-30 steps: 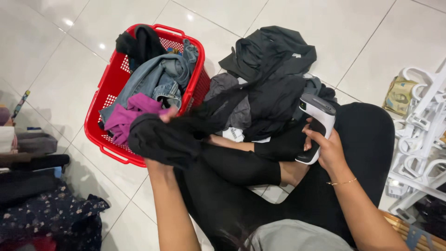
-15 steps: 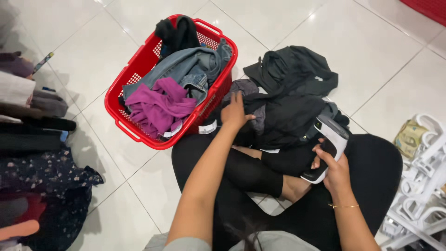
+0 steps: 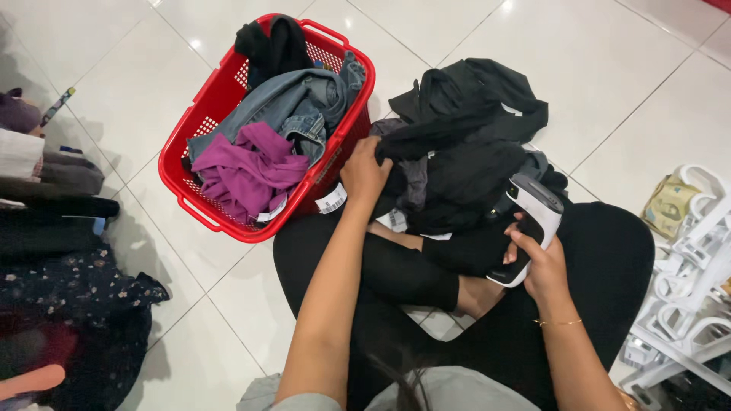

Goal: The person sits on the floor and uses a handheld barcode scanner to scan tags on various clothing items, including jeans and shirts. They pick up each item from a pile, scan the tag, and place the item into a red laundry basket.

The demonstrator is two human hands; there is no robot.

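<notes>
Glossy white tiled floor [image 3: 137, 99]; white hangers [image 3: 685, 304], seemingly, at right.

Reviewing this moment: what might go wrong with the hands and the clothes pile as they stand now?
The left hand grips one dark garment in the black clothes pile; pulling it may drag neighbouring pieces onto the floor tiles. The right hand holds the white handheld scanner by its lower end, so it might slip. The red basket sits close and could be nudged.
</notes>
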